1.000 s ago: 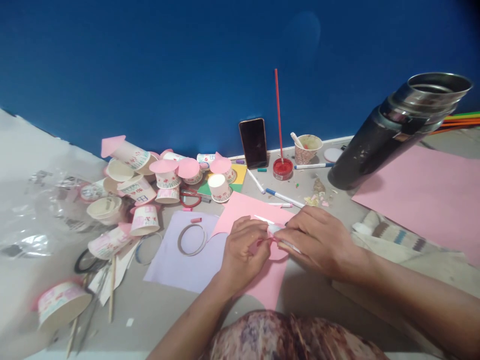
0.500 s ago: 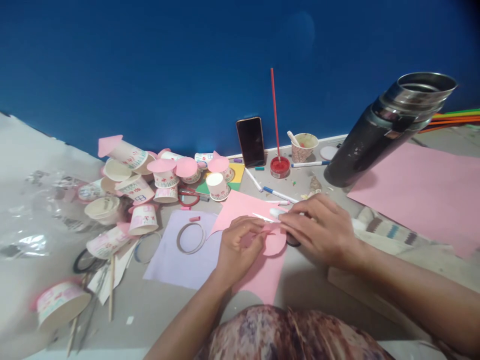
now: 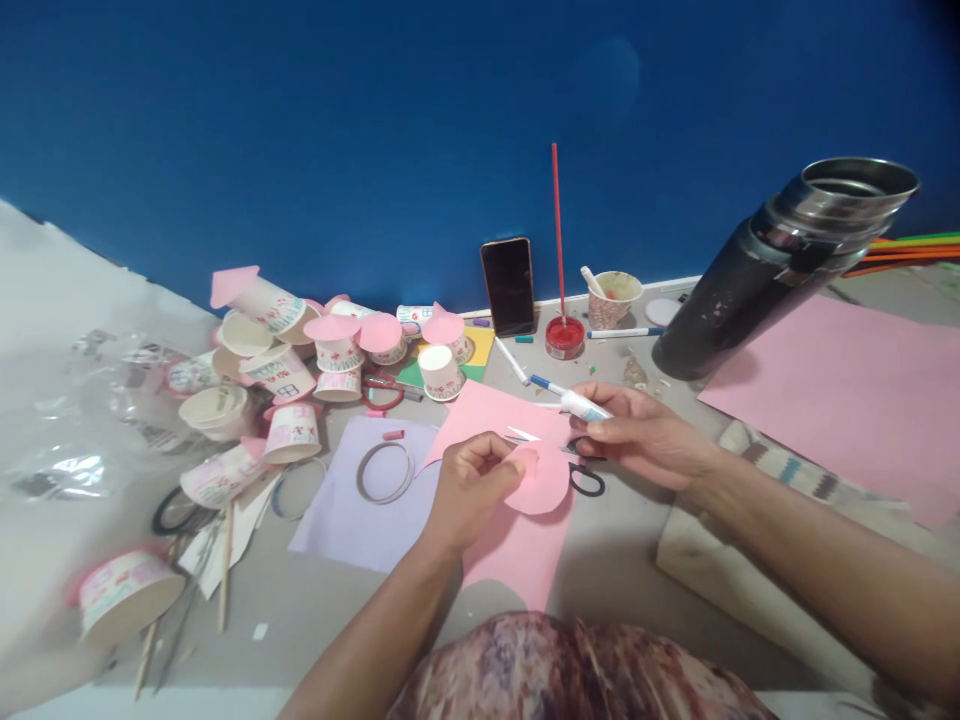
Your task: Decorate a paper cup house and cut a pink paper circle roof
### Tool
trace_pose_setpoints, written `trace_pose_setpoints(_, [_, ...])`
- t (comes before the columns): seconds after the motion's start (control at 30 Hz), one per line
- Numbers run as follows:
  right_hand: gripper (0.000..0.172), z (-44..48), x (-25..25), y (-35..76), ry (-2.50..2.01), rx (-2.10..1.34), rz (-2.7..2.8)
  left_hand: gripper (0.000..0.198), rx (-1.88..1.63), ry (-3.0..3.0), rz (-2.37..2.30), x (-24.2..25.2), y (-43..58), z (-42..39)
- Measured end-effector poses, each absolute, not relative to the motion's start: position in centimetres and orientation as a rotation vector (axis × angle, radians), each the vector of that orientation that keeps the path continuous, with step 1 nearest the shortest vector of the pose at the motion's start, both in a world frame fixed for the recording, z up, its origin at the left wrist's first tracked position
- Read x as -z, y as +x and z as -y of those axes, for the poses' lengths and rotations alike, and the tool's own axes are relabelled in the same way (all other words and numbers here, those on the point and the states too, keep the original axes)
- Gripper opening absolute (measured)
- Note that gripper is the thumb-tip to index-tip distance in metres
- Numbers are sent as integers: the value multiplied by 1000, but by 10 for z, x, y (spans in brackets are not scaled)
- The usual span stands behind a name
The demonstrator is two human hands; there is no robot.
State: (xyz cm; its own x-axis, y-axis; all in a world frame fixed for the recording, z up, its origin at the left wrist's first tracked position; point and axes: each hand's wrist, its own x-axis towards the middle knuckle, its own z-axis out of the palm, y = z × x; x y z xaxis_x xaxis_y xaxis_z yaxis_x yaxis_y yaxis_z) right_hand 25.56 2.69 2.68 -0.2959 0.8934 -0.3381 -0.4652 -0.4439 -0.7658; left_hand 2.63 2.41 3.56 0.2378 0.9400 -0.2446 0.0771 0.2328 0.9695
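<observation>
Between thumb and fingers, my left hand [image 3: 480, 485] pinches a round pink paper piece [image 3: 546, 487] with a cut or fold near its centre. My right hand [image 3: 641, 432] holds a small white glue tube [image 3: 585, 407] with blue print, its tip pointing up and left, apart from the paper. Black-handled scissors [image 3: 587, 482] lie beneath, their blades partly covered by the round piece. Under my left hand is a cut pink sheet [image 3: 517, 555]. A lilac sheet [image 3: 337, 510] with a tape ring [image 3: 385, 472] on it lies to the left.
Several decorated paper cups [image 3: 292, 432] with pink paper tops stand and lie at left. A phone [image 3: 508, 287] leans on the blue wall near a red paint pot [image 3: 564, 338]. A dark flask [image 3: 720, 285] stands right, beside a large pink sheet [image 3: 840, 390].
My right hand has moved away from the round pink paper and turned, showing more of the glue tube. My left hand still holds the paper. The view has shifted slightly.
</observation>
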Motion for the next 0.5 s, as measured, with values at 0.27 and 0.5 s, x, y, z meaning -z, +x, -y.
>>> trace_pose_setpoints(0.27, [34, -22, -22, 249, -1008, -1833, 829, 21, -837, 1248, -1169, -36, 29, -22])
trace_pose_setpoints(0.5, [44, -22, -24, 246, -1230, -1648, 1075, 23, -826, 1224, -1146, -33, 30, -21])
